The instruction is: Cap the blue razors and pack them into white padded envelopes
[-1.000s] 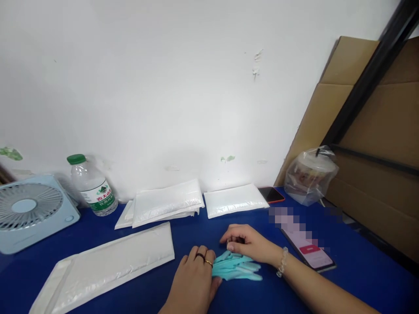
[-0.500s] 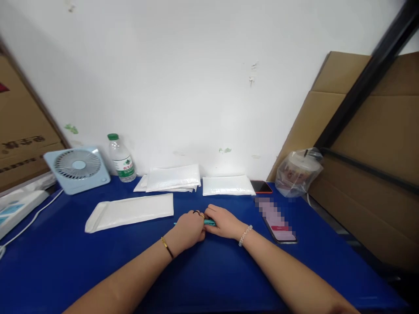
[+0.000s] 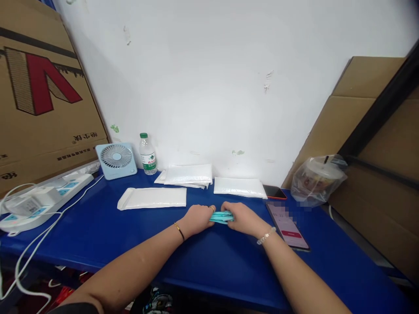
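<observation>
A flat teal bundle of several thin layers, perhaps folded sheet or film, is held level just above the blue table. My left hand grips its left end, the thumb on the near side. At the other end my right hand pinches it between thumb and fingers. Only the middle of the bundle shows; both ends are hidden by my fingers. Beyond my left hand lies a long white padded packet with a folded flap. Behind my right hand is another white packet.
Against the wall are a stack of white packets, a water bottle and a small blue fan. A power strip with cables lies left. At right are a phone, a red-edged phone and a bagged drink cup.
My hands have moved apart a little, and more of the teal bundle shows between them. The camera view has shifted, bringing the power strip and left box further into sight.
</observation>
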Motion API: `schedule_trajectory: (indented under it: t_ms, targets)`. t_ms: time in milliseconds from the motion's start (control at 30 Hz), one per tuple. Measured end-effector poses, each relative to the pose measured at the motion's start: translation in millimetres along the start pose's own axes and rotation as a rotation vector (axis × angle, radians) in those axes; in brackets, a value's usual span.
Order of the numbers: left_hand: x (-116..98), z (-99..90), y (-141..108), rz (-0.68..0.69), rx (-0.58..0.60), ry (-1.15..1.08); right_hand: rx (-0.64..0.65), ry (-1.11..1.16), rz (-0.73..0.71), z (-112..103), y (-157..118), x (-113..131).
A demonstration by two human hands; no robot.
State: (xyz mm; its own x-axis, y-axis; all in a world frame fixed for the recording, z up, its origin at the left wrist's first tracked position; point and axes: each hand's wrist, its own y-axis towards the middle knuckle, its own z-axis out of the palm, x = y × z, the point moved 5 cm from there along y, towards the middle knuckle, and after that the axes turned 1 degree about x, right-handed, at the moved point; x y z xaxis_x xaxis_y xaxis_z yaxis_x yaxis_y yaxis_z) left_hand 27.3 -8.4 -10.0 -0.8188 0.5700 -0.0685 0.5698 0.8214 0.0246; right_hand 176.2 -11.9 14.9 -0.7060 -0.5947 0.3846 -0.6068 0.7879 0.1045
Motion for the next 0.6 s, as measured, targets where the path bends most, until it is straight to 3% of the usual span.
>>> schedule_trajectory:
  t_ms: [133,233,300,367,500,600]
  targets:
    - [3.0,-9.8,0.7,-0.034,-0.127,-0.293,-0.217,0.335,-0.107,-40.1,-6.4,18.4]
    - [-0.9,-14.3,-0.1,0.006,-0.214,-0.622,-0.409,0.385,-0.182,-54.8,-3.2,44.7]
    - [-3.4,-14.6,-1.4,0.044,-0.219,-0.815,-0.390,0.396,-0.187,-49.8,4.5,61.8]
    - [-3.8,-11.7,-2.8,0.042,-0.150,-0.958,-0.364,0.428,-0.163,-43.1,12.1,72.7]
    - [-0.9,-7.9,-5.2,0.043,-0.037,-1.081,-0.494,0.359,-0.182,-43.2,17.9,81.8]
    - [2.0,-4.0,-4.8,0.034,-0.005,-1.102,-0.386,0.269,-0.196,-34.9,22.7,83.0]
